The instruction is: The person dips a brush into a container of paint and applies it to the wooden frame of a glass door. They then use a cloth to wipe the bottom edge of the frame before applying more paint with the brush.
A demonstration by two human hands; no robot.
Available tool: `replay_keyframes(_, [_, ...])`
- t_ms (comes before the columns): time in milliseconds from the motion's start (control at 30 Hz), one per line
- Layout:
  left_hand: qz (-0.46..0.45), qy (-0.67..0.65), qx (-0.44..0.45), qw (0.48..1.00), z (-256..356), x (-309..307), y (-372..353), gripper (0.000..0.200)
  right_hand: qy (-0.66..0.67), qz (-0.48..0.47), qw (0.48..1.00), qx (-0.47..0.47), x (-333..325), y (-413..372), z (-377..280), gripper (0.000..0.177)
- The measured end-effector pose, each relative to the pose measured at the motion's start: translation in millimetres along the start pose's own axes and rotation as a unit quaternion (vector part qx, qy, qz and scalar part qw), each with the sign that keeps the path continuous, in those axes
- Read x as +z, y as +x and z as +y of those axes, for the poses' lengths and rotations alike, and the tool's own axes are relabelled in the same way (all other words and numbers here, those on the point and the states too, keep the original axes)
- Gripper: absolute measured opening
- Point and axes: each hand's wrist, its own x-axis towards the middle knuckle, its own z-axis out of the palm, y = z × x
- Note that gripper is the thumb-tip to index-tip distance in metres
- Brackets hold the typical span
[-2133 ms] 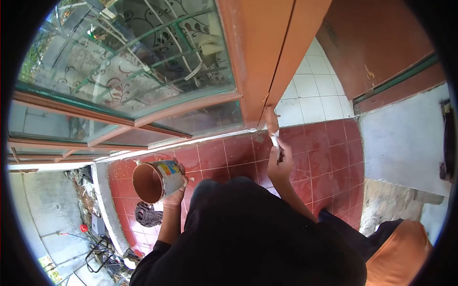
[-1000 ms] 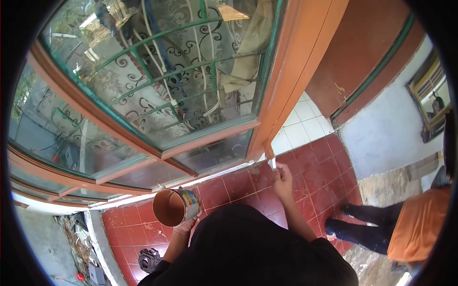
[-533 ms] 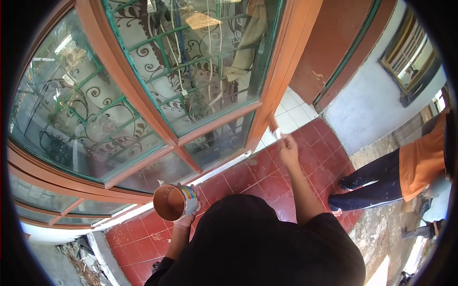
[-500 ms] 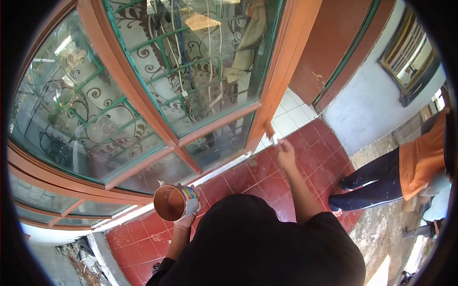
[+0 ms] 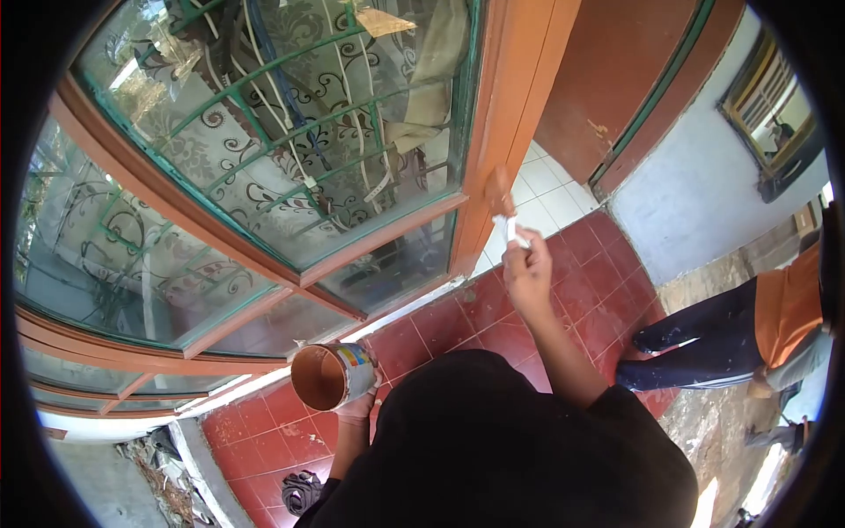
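Note:
My right hand [image 5: 530, 271] is closed around the white handle of a paintbrush [image 5: 500, 195]. The brush's orange-brown bristles lie against the orange-brown window frame post [image 5: 509, 97]. Low on the left, my left hand [image 5: 359, 407] grips a paint can [image 5: 357, 371] from beneath and its side. The can is tilted so that its open mouth and orange-brown inside face the camera; its outside is pale with a coloured label. Part of my left hand is hidden behind the can.
Glass panes [image 5: 290, 132] with a green grille behind them fill the left. A brown door [image 5: 607, 79] stands beyond white floor tiles. Red tiles [image 5: 405, 343] cover the floor, with a dark bundled cloth [image 5: 302, 491] on them. Another person [image 5: 704, 339] stands at right.
My right hand has moved the brush upward along the frame post. The view has shifted slightly, and the paint can stays in my left hand.

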Motion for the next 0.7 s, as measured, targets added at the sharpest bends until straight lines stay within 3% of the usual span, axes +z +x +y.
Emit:
replay_keyframes(67, [-0.063, 0.009, 0.0, 0.998, -13, 7, 3, 0.062, -0.121, -0.023, 0.992, -0.022, -18, -12, 49, 0.02])
replay_keyframes(100, [-0.066, 0.011, 0.001, 0.998, -14, 5, 5, 0.062, -0.119, -0.028, 0.992, -0.022, -32, -18, 79, 0.02])
replay_keyframes(167, [-0.066, -0.01, 0.007, 0.998, -22, 15, 5, 0.062, -0.273, -0.016, 0.962, 0.001, -58, -33, 125, 0.017])
replay_keyframes(300, [-0.033, -0.008, 0.029, 0.999, -11, 14, 5, 0.063, -0.237, -0.007, 0.971, 0.032, -57, -36, 106, 0.017])
replay_keyframes(433, [-0.05, 0.016, 0.021, 0.998, 6, 15, 2, 0.064, -0.122, -0.021, 0.992, 0.006, -14, -27, -14, 0.018])
replay_keyframes(500, [-0.018, 0.014, 0.016, 1.0, 11, 21, -1, 0.064, -0.078, -0.009, 0.997, -0.026, -7, -26, -25, 0.019])
replay_keyframes(600, [-0.037, 0.032, 0.014, 0.999, 16, 20, -1, 0.064, -0.13, -0.045, 0.99, 0.007, -10, -26, 1, 0.019])
replay_keyframes(633, [-0.033, 0.032, 0.012, 0.999, 17, 19, 0, 0.064, -0.097, -0.026, 0.992, 0.071, -13, -28, 27, 0.017])
replay_keyframes(667, [-0.029, 0.03, 0.011, 0.999, 17, 17, 0, 0.064, -0.097, -0.023, 0.992, 0.075, -22, -30, 70, 0.017])
replay_keyframes(700, [-0.026, 0.027, 0.009, 0.999, 17, 16, -1, 0.064, -0.158, -0.014, 0.983, 0.092, -37, -34, 120, 0.016])
